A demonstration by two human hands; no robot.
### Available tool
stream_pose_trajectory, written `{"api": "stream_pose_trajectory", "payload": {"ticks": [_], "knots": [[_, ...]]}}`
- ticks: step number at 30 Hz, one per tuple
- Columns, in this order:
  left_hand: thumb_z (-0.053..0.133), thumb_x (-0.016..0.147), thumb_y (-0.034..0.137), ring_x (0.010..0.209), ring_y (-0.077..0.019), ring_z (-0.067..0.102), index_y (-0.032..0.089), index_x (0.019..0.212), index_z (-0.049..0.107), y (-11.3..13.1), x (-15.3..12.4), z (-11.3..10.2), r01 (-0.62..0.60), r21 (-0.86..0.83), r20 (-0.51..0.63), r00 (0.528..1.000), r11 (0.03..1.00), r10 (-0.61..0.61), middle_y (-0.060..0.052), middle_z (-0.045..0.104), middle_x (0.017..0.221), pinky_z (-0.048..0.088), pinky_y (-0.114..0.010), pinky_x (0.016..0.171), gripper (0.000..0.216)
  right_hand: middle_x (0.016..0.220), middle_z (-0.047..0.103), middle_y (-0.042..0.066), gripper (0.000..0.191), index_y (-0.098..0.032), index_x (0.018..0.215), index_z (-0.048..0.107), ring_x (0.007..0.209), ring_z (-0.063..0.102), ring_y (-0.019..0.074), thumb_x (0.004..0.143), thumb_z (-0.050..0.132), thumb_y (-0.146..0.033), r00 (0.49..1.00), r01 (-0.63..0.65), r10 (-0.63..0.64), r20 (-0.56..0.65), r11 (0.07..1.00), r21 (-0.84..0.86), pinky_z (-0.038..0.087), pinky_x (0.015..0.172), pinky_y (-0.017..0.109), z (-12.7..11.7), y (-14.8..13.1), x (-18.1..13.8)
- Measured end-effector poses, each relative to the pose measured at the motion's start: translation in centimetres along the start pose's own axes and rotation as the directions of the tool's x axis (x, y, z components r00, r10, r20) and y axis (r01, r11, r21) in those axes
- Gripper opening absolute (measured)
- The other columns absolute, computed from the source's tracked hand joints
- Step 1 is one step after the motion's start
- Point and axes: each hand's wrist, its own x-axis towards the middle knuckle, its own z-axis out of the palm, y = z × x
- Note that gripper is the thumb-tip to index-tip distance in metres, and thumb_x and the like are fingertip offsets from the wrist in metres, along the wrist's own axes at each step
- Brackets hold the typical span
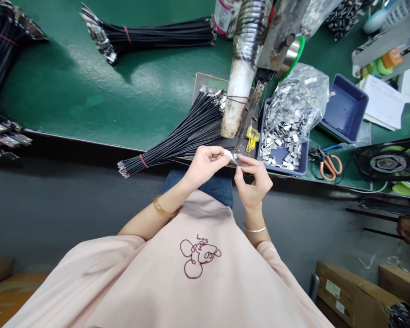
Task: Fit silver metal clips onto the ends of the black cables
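My left hand (pixel 207 165) is closed in a pinch, with a white cover on one fingertip. At its tips is a small metal connector (pixel 235 156), just below the tip of a soldering iron (pixel 241 145). My right hand (pixel 254 181) pinches from the other side, thumb and forefinger closed on a thin dark cable, mostly hidden by the fingers. Left of my hands lies a bundle of black cables (pixel 171 132) tied with a red band. A blue tray (pixel 300 166) of loose metal connectors (pixel 283 145) stands right of them.
A fume hose (pixel 239 77) with a white nozzle hangs over the work spot, beside a solder reel (pixel 294 57). Another cable bundle (pixel 160 34) lies at the back. Orange-handled pliers (pixel 330 167), a second blue tray (pixel 345 107) and a black fan (pixel 389 161) are at right.
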Motion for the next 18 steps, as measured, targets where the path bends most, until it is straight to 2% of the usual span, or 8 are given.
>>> {"api": "stream_pose_trajectory", "payload": {"ticks": [4,7,9,13,18], "knots": [[0.07,0.072,0.024,0.059,-0.009,0.053,0.012,0.064,0.069,0.0,0.2,0.3,-0.007,0.009,-0.013,1.0,1.0,0.007,0.0,0.064,0.062,0.043,-0.022,0.06,0.014,0.107,0.077,0.004,0.01,-0.027,0.09,0.062,0.096,0.076,0.0207,0.087,0.064,-0.018,1.0,0.026,-0.026,0.003,0.999,-0.032,0.065,0.084,0.041,0.2,0.3,-0.2],[0.069,0.069,0.021,0.06,-0.0089,0.053,0.013,0.065,0.069,0.1,0.3,0.6,-0.037,-0.002,-0.037,0.999,0.999,0.037,0.0,0.064,0.063,0.045,-0.021,0.06,0.009,0.118,0.074,0.006,0.006,-0.025,0.091,0.06,0.096,0.076,0.0202,0.09,0.061,-0.019,0.999,-0.038,0.038,-0.004,0.999,0.01,0.065,0.083,0.041,0.3,0.4,-0.2],[0.068,0.069,0.02,0.056,-0.0076,0.049,0.013,0.064,0.069,0.1,0.5,0.8,-0.06,0.005,-0.053,0.997,0.998,0.06,0.002,0.061,0.06,0.042,-0.02,0.057,0.009,0.122,0.073,0.007,0.005,-0.025,0.091,0.06,0.095,0.076,0.0197,0.091,0.06,-0.019,0.997,-0.08,0.08,0.002,0.997,0.02,0.065,0.083,0.04,0.4,0.4,0.0],[0.065,0.071,0.019,0.051,-0.0054,0.037,0.013,0.063,0.065,0.2,0.5,1.0,-0.083,0.079,-0.096,0.991,0.993,0.09,0.004,0.048,0.054,0.031,-0.019,0.05,0.01,0.117,0.075,0.006,0.005,-0.024,0.089,0.062,0.097,0.076,0.0203,0.092,0.06,-0.02,0.995,-0.097,0.097,0.005,0.995,0.0,0.065,0.085,0.04,0.5,0.1,0.7],[0.064,0.075,0.022,0.055,-0.0068,0.036,0.014,0.066,0.063,0.4,0.5,1.0,-0.112,0.154,-0.109,0.986,0.982,0.129,0.002,0.046,0.059,0.029,-0.021,0.051,0.012,0.12,0.073,0.006,0.005,-0.024,0.087,0.063,0.104,0.074,0.0212,0.091,0.061,-0.021,0.994,-0.108,0.109,0.007,0.994,-0.022,0.064,0.091,0.043,0.5,-0.4,1.3]]}}
